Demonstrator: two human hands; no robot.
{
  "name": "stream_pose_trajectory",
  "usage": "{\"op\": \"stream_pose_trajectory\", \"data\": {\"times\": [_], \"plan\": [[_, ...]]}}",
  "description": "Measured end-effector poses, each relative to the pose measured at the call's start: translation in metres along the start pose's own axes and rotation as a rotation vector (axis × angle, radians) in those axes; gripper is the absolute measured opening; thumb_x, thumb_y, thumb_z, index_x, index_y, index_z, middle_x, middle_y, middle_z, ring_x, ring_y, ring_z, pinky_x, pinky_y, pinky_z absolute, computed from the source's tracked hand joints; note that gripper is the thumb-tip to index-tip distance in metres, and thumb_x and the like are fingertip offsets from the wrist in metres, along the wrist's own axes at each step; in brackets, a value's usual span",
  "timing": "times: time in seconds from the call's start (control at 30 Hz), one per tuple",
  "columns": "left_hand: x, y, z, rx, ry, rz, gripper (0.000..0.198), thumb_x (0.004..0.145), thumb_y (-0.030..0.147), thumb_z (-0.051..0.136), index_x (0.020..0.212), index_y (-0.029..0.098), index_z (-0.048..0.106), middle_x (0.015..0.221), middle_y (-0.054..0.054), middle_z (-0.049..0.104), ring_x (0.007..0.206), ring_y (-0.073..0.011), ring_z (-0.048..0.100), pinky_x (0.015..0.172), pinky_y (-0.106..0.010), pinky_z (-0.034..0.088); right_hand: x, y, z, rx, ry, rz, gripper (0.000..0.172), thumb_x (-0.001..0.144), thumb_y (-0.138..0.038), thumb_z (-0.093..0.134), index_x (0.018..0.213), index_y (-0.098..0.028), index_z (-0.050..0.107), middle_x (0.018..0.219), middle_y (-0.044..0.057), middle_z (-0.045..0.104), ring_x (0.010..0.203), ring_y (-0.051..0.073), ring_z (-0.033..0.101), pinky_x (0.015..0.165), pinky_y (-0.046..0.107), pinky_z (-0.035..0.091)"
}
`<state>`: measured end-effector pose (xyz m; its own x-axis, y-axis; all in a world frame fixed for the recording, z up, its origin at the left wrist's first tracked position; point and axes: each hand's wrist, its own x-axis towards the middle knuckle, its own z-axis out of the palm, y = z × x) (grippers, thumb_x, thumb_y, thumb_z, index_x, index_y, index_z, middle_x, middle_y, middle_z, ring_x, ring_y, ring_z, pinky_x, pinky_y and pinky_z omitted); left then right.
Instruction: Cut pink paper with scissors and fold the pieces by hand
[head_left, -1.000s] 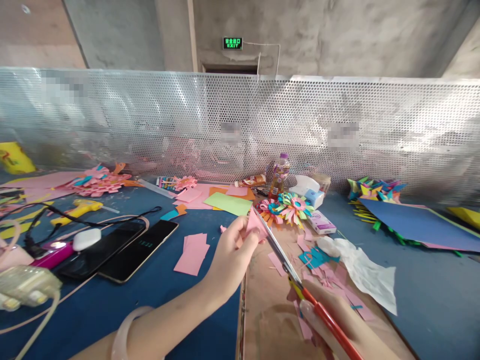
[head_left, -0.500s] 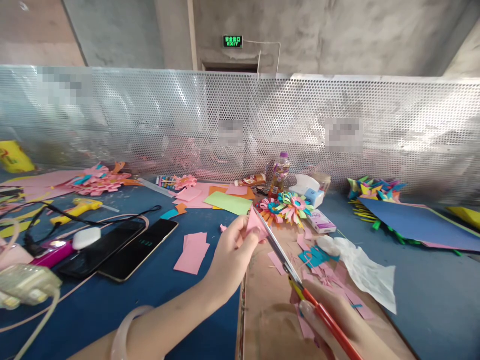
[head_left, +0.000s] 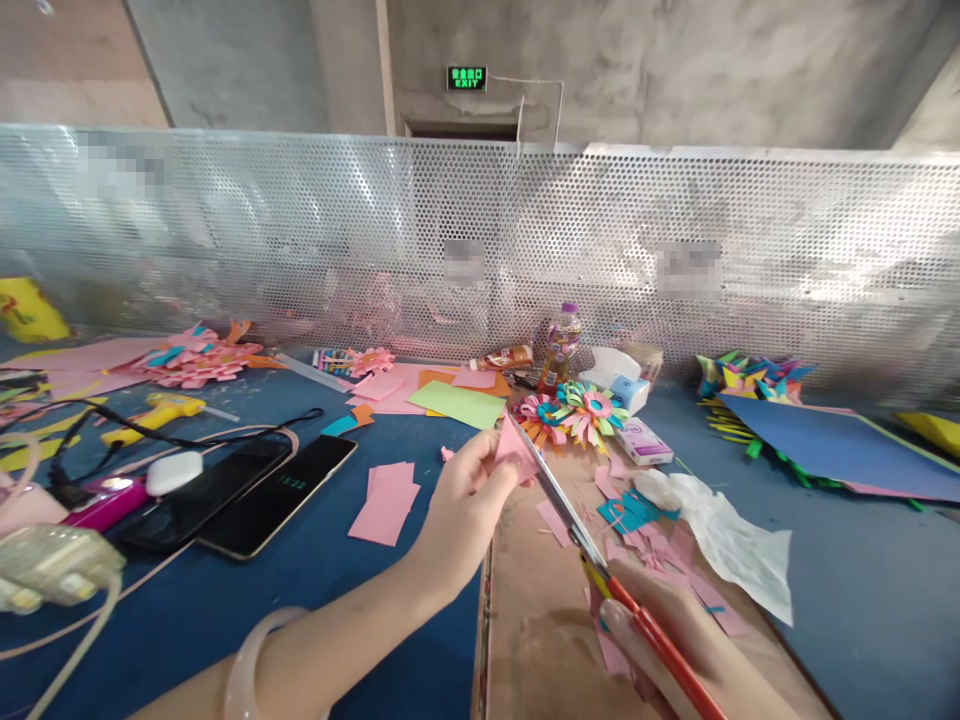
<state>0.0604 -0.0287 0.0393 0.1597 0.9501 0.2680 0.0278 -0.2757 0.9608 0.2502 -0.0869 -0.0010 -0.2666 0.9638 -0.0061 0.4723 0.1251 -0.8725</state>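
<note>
Pinched between the thumb and fingers of my left hand [head_left: 469,500] is a small folded piece of pink paper [head_left: 515,450]. My right hand [head_left: 660,620] is closed round the red and yellow handles of a pair of scissors [head_left: 574,525]. The scissor blades point up and to the left, lying along the right edge of the pink paper. Below the hands is a brown board [head_left: 540,620]. Pink paper scraps [head_left: 660,550] and a blue scrap [head_left: 630,512] lie right of the blades. Left of my left hand are stacked pink rectangles [head_left: 384,503] on the blue table.
Two phones [head_left: 281,497], a yellow glue gun [head_left: 154,418] and cables lie at the left. Behind the hands stand colourful paper flowers [head_left: 592,410] and a bottle [head_left: 560,350]. White tissue [head_left: 739,540] and blue sheets [head_left: 832,440] are at the right. A perforated metal screen [head_left: 337,240] runs behind.
The two hands, the pink paper and the scissors are nearly where they were. The visible part of the pink paper is slightly changed in angle, and the view has shifted a little.
</note>
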Motion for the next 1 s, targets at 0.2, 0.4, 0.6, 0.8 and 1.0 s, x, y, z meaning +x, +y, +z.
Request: {"op": "stream_pose_trajectory", "data": {"times": [0.2, 0.4, 0.6, 0.8, 1.0], "plan": [[-0.001, 0.002, 0.0, 0.005, -0.004, 0.003, 0.015, 0.081, 0.026, 0.045, 0.081, 0.018, 0.057, 0.084, -0.003, 0.06, 0.084, -0.0156, 0.055, 0.076, -0.025, 0.042, 0.001, -0.009, -0.002, -0.059, -0.041, -0.001, 0.046, 0.073, -0.062, 0.049, 0.061, -0.018, 0.045, 0.056, -0.002, 0.042, 0.052, 0.01, 0.039, 0.047, 0.02, 0.034], [-0.002, 0.002, 0.0, 0.012, -0.007, 0.001, 0.016, 0.082, 0.027, 0.043, 0.079, 0.018, 0.055, 0.082, -0.003, 0.06, 0.082, -0.0154, 0.055, 0.075, -0.025, 0.042, 0.0, -0.013, -0.002, -0.085, -0.055, 0.009, 0.044, 0.076, -0.059, 0.048, 0.06, -0.018, 0.042, 0.056, -0.002, 0.039, 0.053, 0.01, 0.037, 0.049, 0.021, 0.034], [-0.001, 0.002, 0.0, 0.003, -0.017, 0.009, 0.016, 0.082, 0.028, 0.043, 0.075, 0.018, 0.054, 0.082, -0.003, 0.061, 0.084, -0.0163, 0.055, 0.076, -0.026, 0.042, 0.0, -0.01, -0.001, -0.085, -0.058, 0.012, 0.045, 0.075, -0.059, 0.048, 0.059, -0.018, 0.043, 0.056, -0.001, 0.04, 0.053, 0.01, 0.037, 0.049, 0.021, 0.034], [-0.002, 0.003, 0.001, -0.015, -0.028, 0.024, 0.016, 0.083, 0.027, 0.042, 0.079, 0.018, 0.056, 0.083, -0.003, 0.06, 0.085, -0.0164, 0.055, 0.078, -0.026, 0.042, -0.001, -0.012, -0.001, -0.089, -0.047, 0.012, 0.045, 0.075, -0.059, 0.049, 0.058, -0.018, 0.043, 0.055, -0.001, 0.041, 0.052, 0.01, 0.038, 0.048, 0.021, 0.034], [-0.002, 0.002, -0.001, -0.011, -0.05, 0.046, 0.015, 0.083, 0.027, 0.042, 0.077, 0.018, 0.053, 0.078, -0.002, 0.055, 0.079, -0.0148, 0.05, 0.074, -0.025, 0.039, -0.004, -0.018, -0.001, -0.064, -0.029, 0.039, 0.044, 0.076, -0.058, 0.048, 0.059, -0.018, 0.041, 0.055, -0.002, 0.04, 0.052, 0.01, 0.037, 0.049, 0.021, 0.033]]}}
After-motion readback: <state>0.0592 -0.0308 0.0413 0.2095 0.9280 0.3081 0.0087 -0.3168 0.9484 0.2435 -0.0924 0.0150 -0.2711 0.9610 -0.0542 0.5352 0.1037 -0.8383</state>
